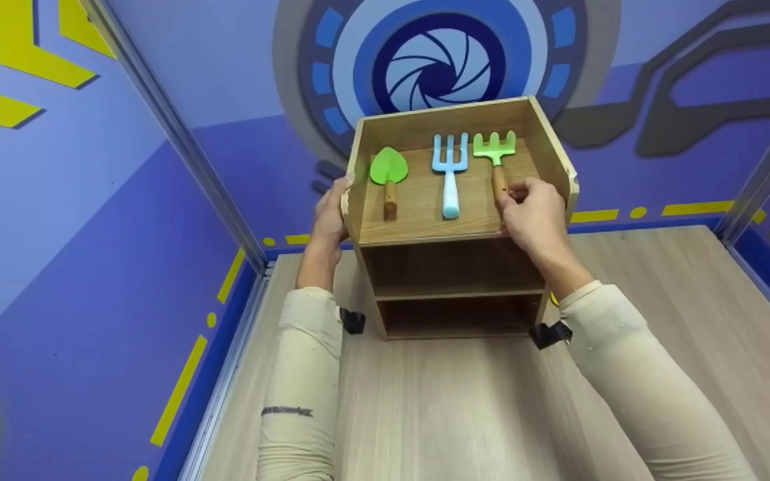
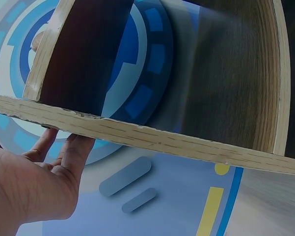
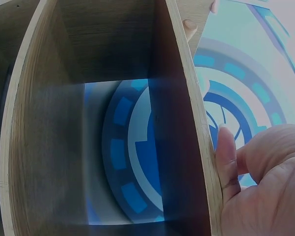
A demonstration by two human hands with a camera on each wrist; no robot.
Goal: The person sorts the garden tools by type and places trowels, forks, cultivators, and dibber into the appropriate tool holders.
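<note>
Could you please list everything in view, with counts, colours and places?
Wooden shelf unit: 1, light brown, centre.
Green rake: 1, green, brown handle, top shelf, right.
Blue fork: 1, light blue, top shelf, middle.
Green trowel: 1, green, brown handle, top shelf, left.
Yellow thing: 1, yellow, mostly hidden, beside the unit's lower right.
Wood-look surface: 1, light brown, below the unit.
Walls: 3, blue and purple with printed designs, left, back, right.
Metal strips: several, silver, along wall joints.
Black devices: 2, black, one at each cuff.
Sleeves: 2, cream, both forearms.
Left hand: 1, bare, holding the unit's left side.
Right hand: 1, bare, pinching the rake's handle.
</note>
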